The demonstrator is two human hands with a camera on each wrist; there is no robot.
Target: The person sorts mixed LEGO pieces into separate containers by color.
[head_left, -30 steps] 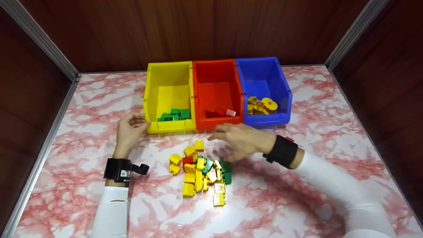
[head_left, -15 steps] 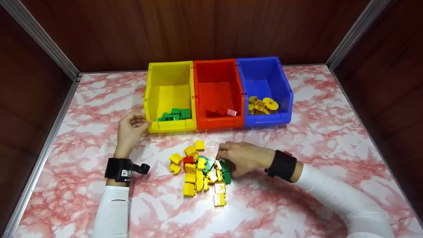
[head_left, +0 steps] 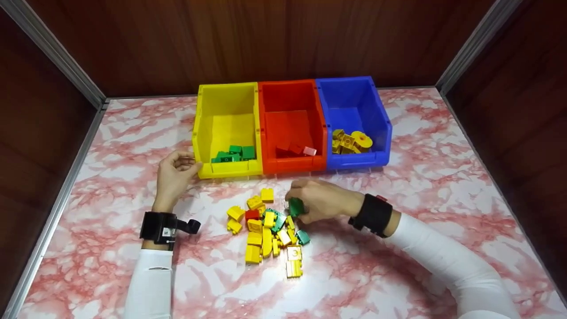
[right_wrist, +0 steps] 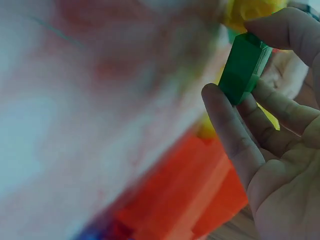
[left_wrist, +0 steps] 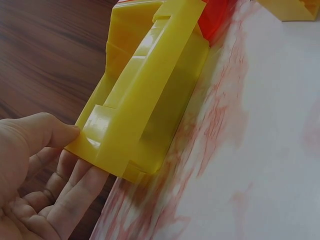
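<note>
Across the marbled tabletop (head_left: 110,212) we saw three joined bins: yellow bin (head_left: 230,169) at left, red bin (head_left: 294,166) between, blue bin (head_left: 359,160) at right. In front of them lay a loose brick pile (head_left: 266,241), mostly yellow. Our right hand (head_left: 325,201) was at the pile's far right side, before the red bin, thumb and fingers parted just enough to grip one green brick (head_left: 296,207). Its long axis seemed to run from thumb towards fingers. From that hand, the yellow bin lay forward and left; our left hand (head_left: 175,179) was nearer, pinching its front-left corner. Inside sat smaller-looking green pieces (head_left: 248,153), against the front wall.
</note>
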